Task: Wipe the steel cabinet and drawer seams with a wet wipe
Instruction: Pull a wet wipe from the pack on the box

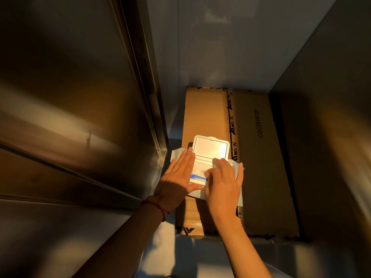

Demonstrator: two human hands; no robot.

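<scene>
A: Where is the pack [202, 173] of wipes?

B: It lies flat on the box [259, 157], at the box's near left part, just beside the steel cabinet [76, 109]. Its white lid [210, 146] is flipped up and stands open on the far side of the pack.

A: What is the left hand [176, 181] doing?

B: It is spread flat, palm down, fingers straight and close together. It presses on the left half of the pack, fingertips reaching up beside the lid's left edge, the thumb stretched along the pack's near edge. It grips nothing.

A: And the right hand [222, 183]?

B: It rests on the right half of the pack. The outer fingers are loosely extended over the wrapper. The thumb and forefinger are drawn together at the opening below the lid, next to a blue strip. Something white shows at their tips, but I cannot tell whether they have hold of a wipe or only touch the opening.

A: Anything on the wrists?

B: A red cord [158, 207] circles the left wrist.

A: What about the cabinet?

B: It stands left of the box. A vertical seam [144, 77] runs down it near the box, and a slanted seam [60, 167] crosses its lower left face. Neither hand touches the steel.
</scene>
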